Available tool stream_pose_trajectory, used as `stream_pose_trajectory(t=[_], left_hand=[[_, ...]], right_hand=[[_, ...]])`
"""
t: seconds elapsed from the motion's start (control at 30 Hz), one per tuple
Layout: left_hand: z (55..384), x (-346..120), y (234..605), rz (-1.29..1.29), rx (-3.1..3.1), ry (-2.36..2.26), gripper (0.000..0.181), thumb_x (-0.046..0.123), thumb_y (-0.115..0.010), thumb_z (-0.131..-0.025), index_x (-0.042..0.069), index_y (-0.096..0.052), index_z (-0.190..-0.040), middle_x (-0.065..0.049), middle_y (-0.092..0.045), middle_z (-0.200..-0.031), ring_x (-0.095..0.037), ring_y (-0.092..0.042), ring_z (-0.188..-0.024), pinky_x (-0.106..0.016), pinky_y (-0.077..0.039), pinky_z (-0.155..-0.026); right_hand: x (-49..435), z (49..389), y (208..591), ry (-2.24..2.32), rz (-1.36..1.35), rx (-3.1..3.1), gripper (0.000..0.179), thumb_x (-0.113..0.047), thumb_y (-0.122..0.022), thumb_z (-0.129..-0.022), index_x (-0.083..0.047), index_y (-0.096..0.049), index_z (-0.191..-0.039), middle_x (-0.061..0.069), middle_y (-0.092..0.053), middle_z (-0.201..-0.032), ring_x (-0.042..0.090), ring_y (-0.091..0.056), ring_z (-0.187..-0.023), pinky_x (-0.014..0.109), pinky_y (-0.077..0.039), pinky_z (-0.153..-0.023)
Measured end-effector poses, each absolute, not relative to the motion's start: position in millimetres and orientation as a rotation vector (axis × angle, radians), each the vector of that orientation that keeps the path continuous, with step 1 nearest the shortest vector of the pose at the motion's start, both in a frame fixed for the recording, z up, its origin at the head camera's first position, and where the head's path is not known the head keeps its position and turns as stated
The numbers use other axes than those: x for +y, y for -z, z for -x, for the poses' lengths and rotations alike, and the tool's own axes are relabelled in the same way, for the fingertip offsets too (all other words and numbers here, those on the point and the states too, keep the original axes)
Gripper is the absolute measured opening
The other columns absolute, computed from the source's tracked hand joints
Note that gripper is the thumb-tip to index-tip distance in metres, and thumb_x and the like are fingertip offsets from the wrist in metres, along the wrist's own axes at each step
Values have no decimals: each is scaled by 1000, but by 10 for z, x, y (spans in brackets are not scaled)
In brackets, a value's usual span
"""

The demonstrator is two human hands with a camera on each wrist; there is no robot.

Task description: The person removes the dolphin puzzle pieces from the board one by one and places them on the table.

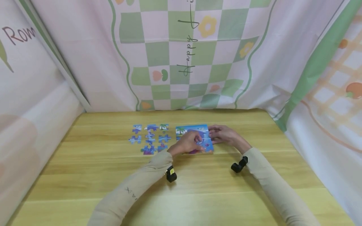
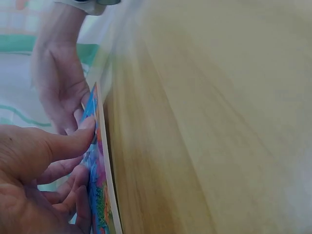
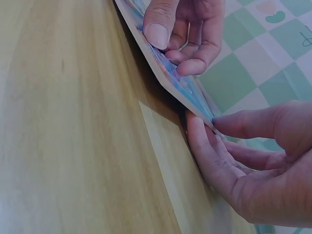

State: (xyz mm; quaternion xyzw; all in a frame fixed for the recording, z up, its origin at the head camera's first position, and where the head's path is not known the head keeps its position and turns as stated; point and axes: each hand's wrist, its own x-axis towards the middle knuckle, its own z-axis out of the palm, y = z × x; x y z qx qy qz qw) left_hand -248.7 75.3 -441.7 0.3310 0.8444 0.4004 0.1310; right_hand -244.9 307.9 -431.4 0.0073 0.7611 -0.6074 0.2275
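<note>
A thin puzzle board (image 1: 208, 147) with a blue beach-and-sea picture lies right of the table's middle. My left hand (image 1: 190, 142) reaches over the board, its thumb (image 2: 80, 136) and bent fingertips touching the picture side with a gap between them. Whether a loose piece is under these fingertips is hidden. At the board's right edge, my right hand (image 1: 224, 135) pinches a corner, thumb above and fingers beneath. That edge of the board (image 3: 163, 80) is lifted off the table in the right wrist view.
Several loose jigsaw pieces (image 1: 151, 127) lie in rough rows left of the board, near my left forearm. The wooden table (image 1: 198, 194) ends at a checked curtain (image 1: 183, 91) behind, with more curtains at both sides. Each wrist carries a small black camera (image 1: 171, 174).
</note>
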Motion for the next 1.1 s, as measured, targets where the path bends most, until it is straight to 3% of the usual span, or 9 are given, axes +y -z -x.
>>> stream_pose_trajectory(t=[0.33, 0.73, 0.9, 1.1], left_hand=[[2479, 769, 4428, -973, 2464, -1139, 36, 13, -90, -83, -1, -68, -108, -13, -72, -109, -20, -66, -97, -22, -55, -87], [2461, 644, 4442, -901, 2324, -1451, 17, 5, -77, -93, -1, -68, -106, -15, -72, -108, -23, -69, -97, -25, -58, -84], [2474, 498, 4392, -830, 2230, -1562, 18, 4, -76, -94, -2, -69, -110, -17, -72, -112, -23, -68, -101, -28, -60, -85], [2512, 177, 4303, -647, 2106, -1639, 23, 7, -74, -96, -3, -68, -116, -17, -70, -114, -18, -69, -90, -38, -64, -82]], right_hand=[[3088, 2444, 4335, 1674, -12, 2117, 60, 2, -50, -106, 14, -23, -158, 36, -46, -146, 14, -69, -96, 30, -62, -91], [3081, 2425, 4324, 1664, -8, 2131, 59, 0, -48, -108, 13, -22, -159, 36, -43, -149, 13, -68, -98, 30, -62, -91], [3078, 2449, 4329, 1668, -9, 2116, 59, -1, -47, -108, 12, -20, -160, 38, -39, -152, 13, -68, -99, 31, -62, -93], [3078, 2441, 4334, 1673, -6, 2128, 68, -1, -49, -108, 4, -11, -164, 39, -36, -152, 15, -66, -100, 32, -62, -91]])
